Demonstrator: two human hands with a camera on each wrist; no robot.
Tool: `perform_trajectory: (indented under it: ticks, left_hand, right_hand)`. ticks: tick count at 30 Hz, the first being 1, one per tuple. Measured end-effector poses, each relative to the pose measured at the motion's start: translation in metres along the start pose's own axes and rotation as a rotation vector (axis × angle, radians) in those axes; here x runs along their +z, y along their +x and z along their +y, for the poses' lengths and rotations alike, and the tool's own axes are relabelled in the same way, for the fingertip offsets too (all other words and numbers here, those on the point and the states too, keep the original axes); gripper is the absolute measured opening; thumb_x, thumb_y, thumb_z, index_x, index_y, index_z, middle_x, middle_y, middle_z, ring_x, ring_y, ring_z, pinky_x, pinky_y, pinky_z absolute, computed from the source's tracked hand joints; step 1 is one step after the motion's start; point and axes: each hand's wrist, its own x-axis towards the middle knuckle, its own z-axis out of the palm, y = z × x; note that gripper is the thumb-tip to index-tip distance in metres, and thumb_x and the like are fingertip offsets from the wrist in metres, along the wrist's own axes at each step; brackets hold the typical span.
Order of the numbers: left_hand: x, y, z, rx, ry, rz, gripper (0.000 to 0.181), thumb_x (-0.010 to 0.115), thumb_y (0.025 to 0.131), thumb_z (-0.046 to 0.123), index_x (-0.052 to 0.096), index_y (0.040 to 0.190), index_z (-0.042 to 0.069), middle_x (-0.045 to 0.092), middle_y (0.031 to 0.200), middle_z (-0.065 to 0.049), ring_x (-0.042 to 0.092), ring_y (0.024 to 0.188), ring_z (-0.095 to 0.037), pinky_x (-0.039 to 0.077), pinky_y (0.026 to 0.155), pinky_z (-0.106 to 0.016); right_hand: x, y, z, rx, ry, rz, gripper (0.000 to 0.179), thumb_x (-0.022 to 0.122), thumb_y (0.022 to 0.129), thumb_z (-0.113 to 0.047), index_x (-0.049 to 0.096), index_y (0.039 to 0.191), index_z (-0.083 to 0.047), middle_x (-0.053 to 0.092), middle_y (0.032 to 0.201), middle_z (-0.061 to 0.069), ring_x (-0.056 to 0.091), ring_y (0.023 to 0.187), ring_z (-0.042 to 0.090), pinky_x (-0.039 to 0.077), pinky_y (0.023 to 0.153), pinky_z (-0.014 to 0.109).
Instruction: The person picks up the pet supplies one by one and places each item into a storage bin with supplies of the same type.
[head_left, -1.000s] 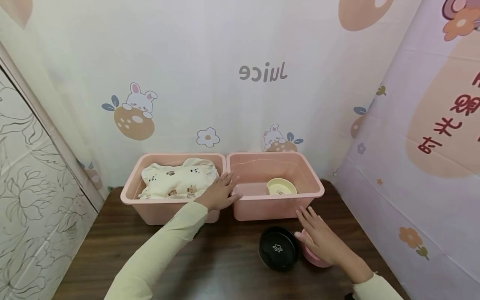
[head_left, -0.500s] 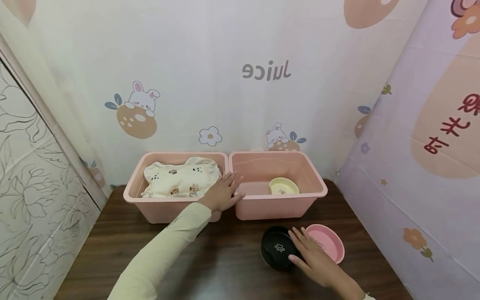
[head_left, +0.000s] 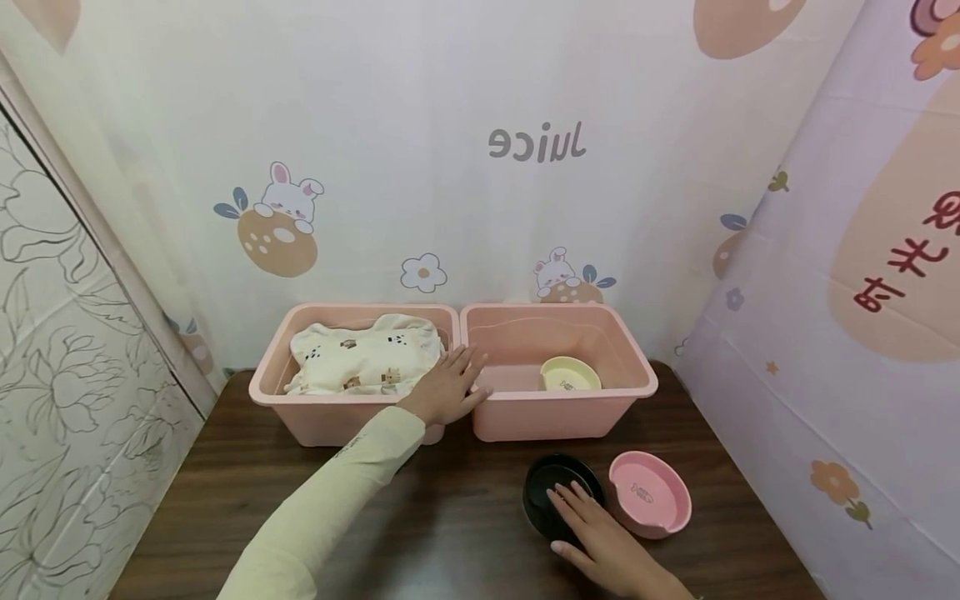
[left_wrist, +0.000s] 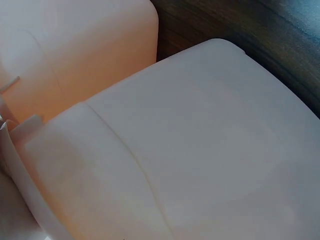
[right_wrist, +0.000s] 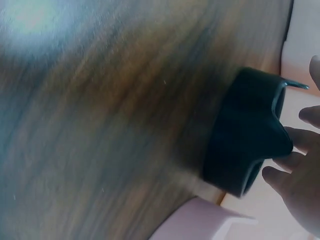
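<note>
My left hand (head_left: pixel 447 390), fingers spread, rests at the adjoining rims of two pink plastic bins. The left bin (head_left: pixel 322 421) holds a cream cloth bundle (head_left: pixel 367 358) printed with small animals. Inside the right bin (head_left: pixel 540 417) lies a pale yellow pet bowl (head_left: pixel 572 375). Over a black pet bowl (head_left: pixel 538 500) on the table reaches my right hand (head_left: pixel 606 546), its fingers extended across the rim and hiding part of the inside. The right wrist view shows fingertips close to the notched rim of that black bowl (right_wrist: pixel 245 130).
Just right of the black bowl, a pink pet bowl (head_left: pixel 649 496) stands on the dark wooden table (head_left: pixel 450 533). Printed curtains (head_left: pixel 420 150) hang behind the bins and along the right side. A floral panel (head_left: pixel 67 400) borders the left.
My right hand has moved left and toward me, from over the pink bowl to over the black one, uncovering the pink bowl. The left hand keeps its place at the bins.
</note>
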Motion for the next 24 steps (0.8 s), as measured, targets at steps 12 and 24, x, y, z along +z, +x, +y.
perform_trajectory:
  ticks: [12,24]
  left_hand:
    - [0.006,-0.001,-0.002,-0.007,0.008,0.005,0.066,0.033,0.102,0.049,0.022,0.154,0.011,0.014,0.16,-0.012,0.012,0.147,-0.032,0.015,0.118,-0.045]
    - [0.001,-0.004,0.003,-0.014,0.021,0.025,0.066,0.034,0.102,0.049,0.024,0.153,0.009,0.017,0.159,-0.013,0.016,0.146,-0.032,0.017,0.118,-0.044]
  right_hand:
    - [0.01,0.01,-0.003,-0.087,-0.099,0.027,0.063,0.064,0.092,-0.036,0.04,0.147,-0.017,0.055,0.134,0.008,0.058,0.116,0.025,0.052,0.088,0.047]
    - [0.019,0.019,-0.001,-0.071,-0.104,0.105,0.053,0.074,0.083,-0.017,0.058,0.133,-0.013,0.068,0.115,0.004,0.066,0.102,0.019,0.056,0.078,0.039]
